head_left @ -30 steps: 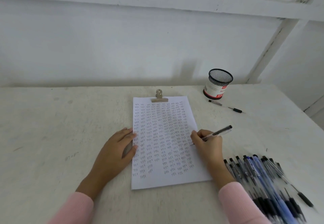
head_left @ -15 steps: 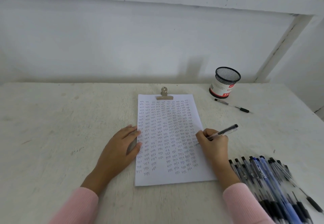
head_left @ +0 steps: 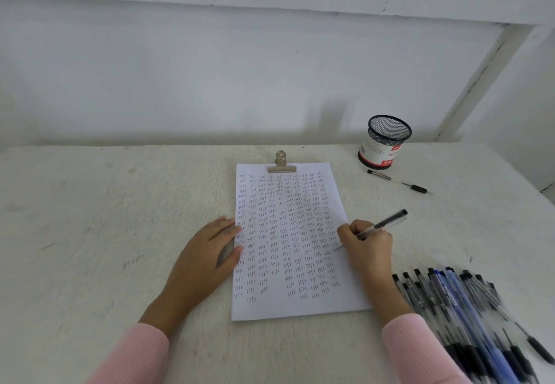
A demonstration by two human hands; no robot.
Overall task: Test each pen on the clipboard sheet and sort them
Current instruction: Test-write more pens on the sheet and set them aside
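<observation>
Right hand [head_left: 366,245] pinches a black gel pen [head_left: 381,224], tip on the clipboard sheet [head_left: 279,308] at its right edge, mid-test. Left hand [head_left: 207,254] flat, pressing the sheet's left edge. Sheet nearly full of marks. Pen pile [head_left: 459,302] right of sheet, probably untested; one sorted pen [head_left: 396,181] beyond-right by mesh cup [head_left: 384,143].

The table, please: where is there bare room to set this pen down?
Bare table runs wide to the left of the left hand. A smaller patch lies between the lone pen by the mesh cup and the pen pile. The pile crowds the near right; the sheet fills the middle.
</observation>
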